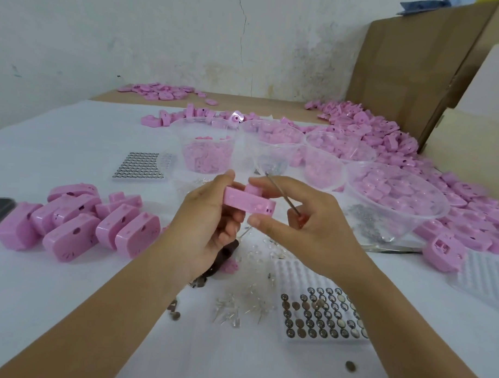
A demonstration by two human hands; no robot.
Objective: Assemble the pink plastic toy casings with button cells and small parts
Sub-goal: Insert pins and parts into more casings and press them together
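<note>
— What is each grip doing at this moment?

— Both hands are holding one pink casing (249,203) up above the surface (69,295), just in front of the tubs. The left hand (210,215) is closing its grip round the casing's left end, thumb on top and fingers curled beneath. The right hand (306,219) is pinching the right end between forefinger and thumb. Its remaining fingers are clamping a thin screwdriver (282,194) against the palm, shaft pointing up and away.

— And the counts?

— Four clear tubs (188,124) are standing in a row beyond the hands, each showing pink parts. Two trays are carrying button cells: a far tray (144,164) on the left and a near tray (323,316) below the right wrist. One loose cell (350,374) is lying alone by the front edge. The left heap of casings (71,222) is overlapping too much for an exact count.
</note>
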